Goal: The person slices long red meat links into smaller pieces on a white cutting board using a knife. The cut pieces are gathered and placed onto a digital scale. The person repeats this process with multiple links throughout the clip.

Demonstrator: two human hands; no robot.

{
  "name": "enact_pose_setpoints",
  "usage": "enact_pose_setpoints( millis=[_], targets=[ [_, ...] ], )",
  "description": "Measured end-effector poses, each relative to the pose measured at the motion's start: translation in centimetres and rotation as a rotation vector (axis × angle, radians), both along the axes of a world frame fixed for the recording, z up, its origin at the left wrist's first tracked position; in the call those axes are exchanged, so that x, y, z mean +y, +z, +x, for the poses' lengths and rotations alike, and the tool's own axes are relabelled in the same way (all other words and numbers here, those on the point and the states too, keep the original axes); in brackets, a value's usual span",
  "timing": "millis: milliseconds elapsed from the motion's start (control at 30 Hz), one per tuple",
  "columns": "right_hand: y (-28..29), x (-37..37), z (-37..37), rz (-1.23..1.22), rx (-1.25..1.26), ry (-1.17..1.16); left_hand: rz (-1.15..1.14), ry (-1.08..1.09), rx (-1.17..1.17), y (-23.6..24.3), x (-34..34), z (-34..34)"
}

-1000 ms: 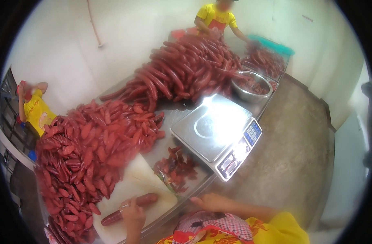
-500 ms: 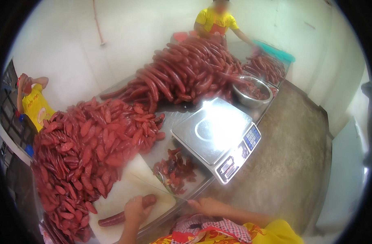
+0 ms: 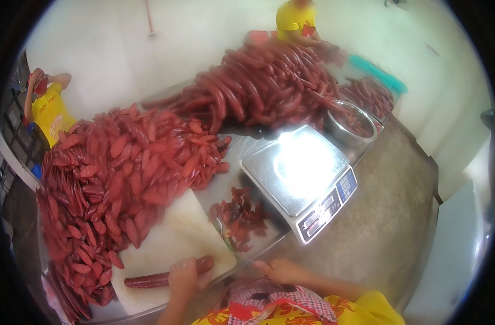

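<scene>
A long dark-red sausage (image 3: 147,281) lies across the white cutting board (image 3: 171,233) near the front edge. My left hand (image 3: 184,275) is closed round it, close to its right end. My right hand (image 3: 279,270) is closed at the board's right corner, gripping a knife (image 3: 228,250). The thin blade points up and left over the board, apart from the sausage; its handle is hidden in my fingers. Left of the board rises a big heap of sausage pieces (image 3: 134,168) cut on the slant. Small red scraps (image 3: 242,222) lie right of the board.
A digital scale (image 3: 299,173) stands right of the scraps. Behind it are a pile of whole sausages (image 3: 258,92), a steel bowl (image 3: 351,124) and a teal tray (image 3: 380,73) by more sausages. One person (image 3: 296,21) stands at the far end, another (image 3: 50,111) at the left.
The view has shifted slightly. My left hand still holds the sausage, and the knife stays over the board. The far person has drawn an arm back from the tray toward the pile.
</scene>
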State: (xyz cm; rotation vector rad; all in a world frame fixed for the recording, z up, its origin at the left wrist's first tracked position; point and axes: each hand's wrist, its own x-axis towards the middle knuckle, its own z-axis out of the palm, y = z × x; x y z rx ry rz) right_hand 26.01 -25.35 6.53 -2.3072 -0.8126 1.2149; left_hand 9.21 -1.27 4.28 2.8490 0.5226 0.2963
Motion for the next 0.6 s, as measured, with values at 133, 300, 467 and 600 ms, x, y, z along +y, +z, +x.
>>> enact_pose_setpoints(
  millis=[133, 300, 467, 600],
  targets=[
    [-0.5, 0.2, 0.4, -0.080, 0.067, -0.035, 0.026, -0.063, -0.122, 0.0, -0.1, -0.2],
    [-1.4, -0.5, 1.3, -0.090, -0.015, 0.064, 0.040, -0.070, -0.079, -0.5, 0.3, -0.4],
    [-5.0, -1.2, 1.5, 0.087, 0.024, 0.028, -0.022, -0.028, -0.055, -0.6, 0.3, -0.3],
    [-6.2, -1.8, 1.7, 0.096, 0.129, 0.001, -0.005, 0.017, -0.049, 0.2, -0.2, -0.6]
  ],
)
